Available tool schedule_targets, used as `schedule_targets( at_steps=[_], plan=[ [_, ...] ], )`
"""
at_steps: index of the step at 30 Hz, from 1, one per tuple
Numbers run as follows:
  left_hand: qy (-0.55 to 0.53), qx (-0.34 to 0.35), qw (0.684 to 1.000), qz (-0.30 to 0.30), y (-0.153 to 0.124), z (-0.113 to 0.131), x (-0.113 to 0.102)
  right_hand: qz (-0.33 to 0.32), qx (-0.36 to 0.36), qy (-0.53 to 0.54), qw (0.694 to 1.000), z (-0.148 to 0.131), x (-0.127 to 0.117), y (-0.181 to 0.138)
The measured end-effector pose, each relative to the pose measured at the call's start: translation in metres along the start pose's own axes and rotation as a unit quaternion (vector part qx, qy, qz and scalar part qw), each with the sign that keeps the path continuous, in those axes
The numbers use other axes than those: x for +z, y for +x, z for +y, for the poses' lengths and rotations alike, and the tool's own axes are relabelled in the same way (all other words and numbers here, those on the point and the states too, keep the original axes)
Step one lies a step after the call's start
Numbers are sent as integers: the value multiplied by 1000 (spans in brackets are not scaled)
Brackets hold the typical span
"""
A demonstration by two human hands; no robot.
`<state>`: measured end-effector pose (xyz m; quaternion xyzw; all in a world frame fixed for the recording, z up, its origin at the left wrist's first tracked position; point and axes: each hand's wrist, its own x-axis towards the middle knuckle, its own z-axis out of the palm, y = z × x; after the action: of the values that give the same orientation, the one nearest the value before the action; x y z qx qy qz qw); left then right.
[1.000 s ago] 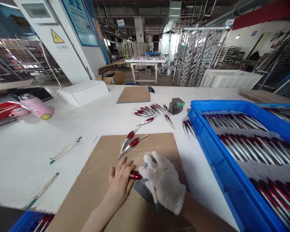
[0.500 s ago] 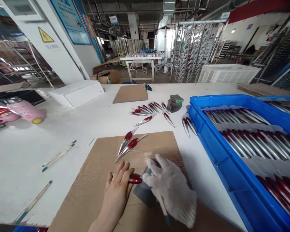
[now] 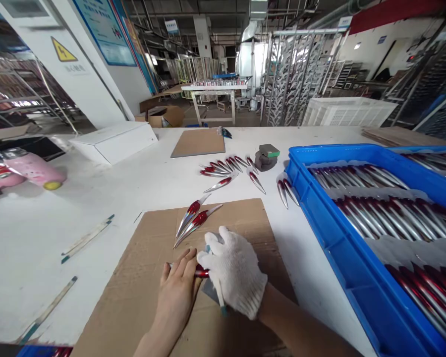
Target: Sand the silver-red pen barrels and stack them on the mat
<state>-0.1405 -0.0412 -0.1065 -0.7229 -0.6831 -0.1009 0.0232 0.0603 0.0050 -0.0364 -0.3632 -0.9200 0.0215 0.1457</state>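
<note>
My bare left hand (image 3: 176, 292) lies over a slim red-and-silver tapered piece (image 3: 201, 272), its fingers pressed together and holding it down. The red end sticks out toward my right hand (image 3: 236, 275), which wears a white knitted glove. That hand is closed around a thin pale stick with teal ends (image 3: 220, 296), close against the red end. A dark grey sheet (image 3: 209, 290) lies partly under the glove. All this rests on a flat cardboard sheet (image 3: 134, 292). Two similar red-and-silver pieces (image 3: 197, 221) with pale tips lie just beyond my hands.
At right stands a blue crate (image 3: 330, 248) with rows of such pieces. More pieces (image 3: 226, 166) lie near a dark block with a green stripe (image 3: 268, 151). Pale teal-ended sticks (image 3: 87, 239), a white box (image 3: 113, 141) and a pink bottle (image 3: 33, 168) are on the left.
My gloved right hand has moved left and slightly away from me, closer to my left hand, and the stick went with it. My left hand stays on the piece.
</note>
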Motion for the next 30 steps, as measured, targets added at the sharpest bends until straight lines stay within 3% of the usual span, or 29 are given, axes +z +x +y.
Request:
schedule_targets(
  at_steps=[10, 12, 15, 17, 19, 21, 22, 27, 30],
  plan=[
    [-7, 4, 1000, -20, 1, 0, -3, -10, -7, 10, 1000, -6, -16, 4],
    [-11, 4, 1000, -19, 3, 1, -3, -16, 15, 10, 1000, -6, -27, -8],
    [-23, 10, 1000, -11, 4, -1, -5, -39, 106, 17, 993, 8, -27, -53],
    [-34, 25, 999, -9, -2, -3, -9, -1, 164, 47, 985, 22, -13, -89],
    [-45, 41, 998, -18, -15, -6, -13, 94, 193, 85, 973, 31, 7, -116],
    [-48, 35, 997, -44, -34, -4, -15, 165, 195, 112, 960, 28, 23, -127],
    [-44, 23, 997, -64, -43, -2, -16, 169, 195, 121, 959, 23, 27, -125],
    [-44, -64, 984, -163, -70, 21, -15, 5, 149, 134, 980, -4, 3, -77],
    [-62, -82, 977, -185, -69, 29, -15, -26, 144, 100, 984, -6, -16, -57]
  ],
)
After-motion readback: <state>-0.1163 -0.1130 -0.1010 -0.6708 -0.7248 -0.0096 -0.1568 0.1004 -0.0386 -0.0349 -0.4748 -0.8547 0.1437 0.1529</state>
